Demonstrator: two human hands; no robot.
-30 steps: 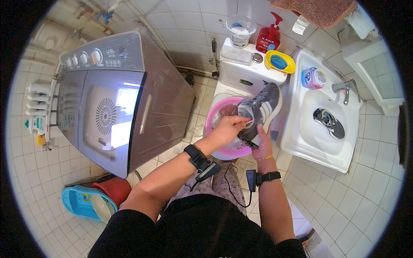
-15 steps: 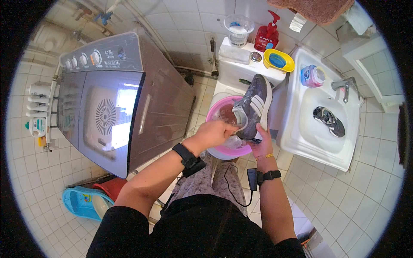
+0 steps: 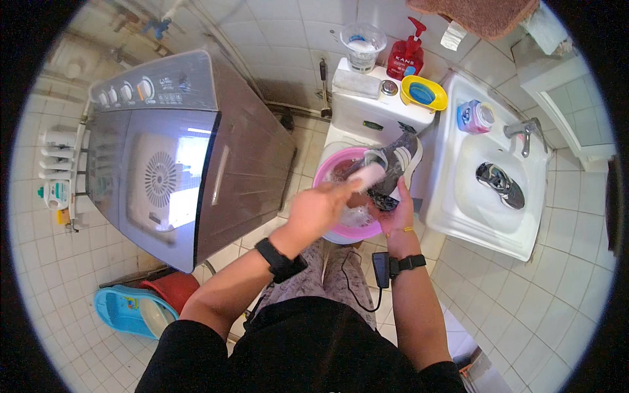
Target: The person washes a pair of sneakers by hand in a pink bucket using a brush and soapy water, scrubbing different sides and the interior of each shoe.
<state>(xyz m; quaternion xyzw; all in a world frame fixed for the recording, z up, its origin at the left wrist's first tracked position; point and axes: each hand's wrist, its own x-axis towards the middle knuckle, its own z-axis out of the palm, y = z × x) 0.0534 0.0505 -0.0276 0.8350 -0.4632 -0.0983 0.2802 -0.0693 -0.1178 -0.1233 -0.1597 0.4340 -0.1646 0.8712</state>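
My left hand [image 3: 320,208] is closed on the handle of a pale pink brush [image 3: 367,178], somewhat smeared by motion. The brush lies against the near opening of a dark grey sneaker [image 3: 396,169] with white stripes and a white sole. My right hand [image 3: 401,208] grips the sneaker by its heel end, toe pointing away and up. Beneath both hands is a pink basin [image 3: 322,171] with brownish, sudsy water. A second dark sneaker [image 3: 501,185] lies in the white sink [image 3: 455,203] to the right.
A washing machine [image 3: 252,150] fills the left side. Behind the basin, a white toilet tank [image 3: 354,118] carries a clear tub [image 3: 362,57], a red pump bottle [image 3: 406,54] and a yellow dish [image 3: 438,98]. A blue tub [image 3: 108,314] stands at lower left. The sink has a faucet [image 3: 526,131].
The brush has come up out of the shoe opening to its near side, and my left hand has shifted slightly left. The sneaker has dropped lower and turned a little.
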